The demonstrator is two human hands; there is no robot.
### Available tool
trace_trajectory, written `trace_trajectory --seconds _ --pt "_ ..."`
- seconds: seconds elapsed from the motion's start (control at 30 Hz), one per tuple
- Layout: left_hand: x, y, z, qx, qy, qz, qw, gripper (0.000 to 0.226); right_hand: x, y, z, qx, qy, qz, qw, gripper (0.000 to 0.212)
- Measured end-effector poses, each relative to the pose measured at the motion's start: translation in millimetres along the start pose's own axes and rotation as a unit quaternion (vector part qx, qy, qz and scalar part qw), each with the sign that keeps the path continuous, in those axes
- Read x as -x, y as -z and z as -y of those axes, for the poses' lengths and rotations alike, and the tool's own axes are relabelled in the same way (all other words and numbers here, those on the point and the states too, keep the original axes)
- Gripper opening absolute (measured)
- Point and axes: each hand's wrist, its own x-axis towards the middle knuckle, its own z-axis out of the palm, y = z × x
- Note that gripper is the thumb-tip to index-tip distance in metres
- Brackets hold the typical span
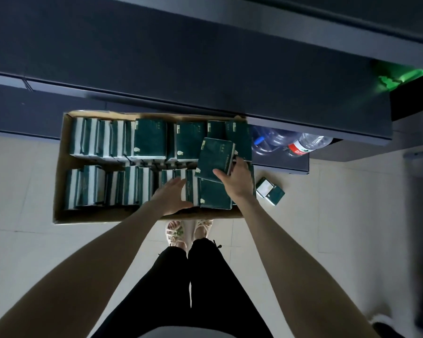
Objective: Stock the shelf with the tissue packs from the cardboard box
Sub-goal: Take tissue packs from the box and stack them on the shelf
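Dark grey shelf boards run above us, and the cardboard box sits on the floor right below them, which keeps each lift short. Green tissue packs stand on edge in 2 rows inside. Our right hand grips 1 lifted pack over the box's right end. Our left hand, fingers straight and holding nothing, reaches toward the near row, likely for another.
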Motion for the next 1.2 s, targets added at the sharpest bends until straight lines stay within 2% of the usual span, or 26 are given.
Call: trace_trajectory --seconds 0.17,0.37,0.6,0.7,0.77,0.97,1.03,1.13,1.2 --pt "0 -9 13 -0.004 0.008 0.013 1.000 0.085 0 -9 0 -0.077 -0.018 -0.033 0.996 0.050" --pt "8 -4 14 0.040 -0.005 -0.010 0.999 0.085 12 1 1 -0.107 -0.013 0.005 0.994 0.027" --pt "27 32 -15 0.175 -0.036 -0.102 0.979 0.095 22 37 11 -0.087 0.075 0.041 0.993 0.029" --pt "36 62 -29 0.203 -0.079 -0.132 0.967 0.096 25 60 22 -0.071 0.106 0.050 0.991 0.034" --pt "42 87 -42 0.210 -0.117 -0.140 0.960 0.088 25 81 35 -0.068 0.128 0.058 0.988 0.036" --pt "57 164 -87 0.219 -0.193 -0.164 0.942 0.040 29 170 87 -0.019 0.200 0.052 0.978 0.032" --pt "60 188 -106 0.217 -0.205 -0.193 0.935 0.037 29 201 103 -0.003 0.221 0.042 0.974 0.037" --pt "65 223 -142 0.225 -0.223 -0.222 0.922 0.037 21 248 126 0.023 0.247 0.032 0.968 0.056" --pt "67 244 -167 0.227 -0.237 -0.231 0.916 0.043 13 279 139 0.043 0.259 0.018 0.965 0.048"
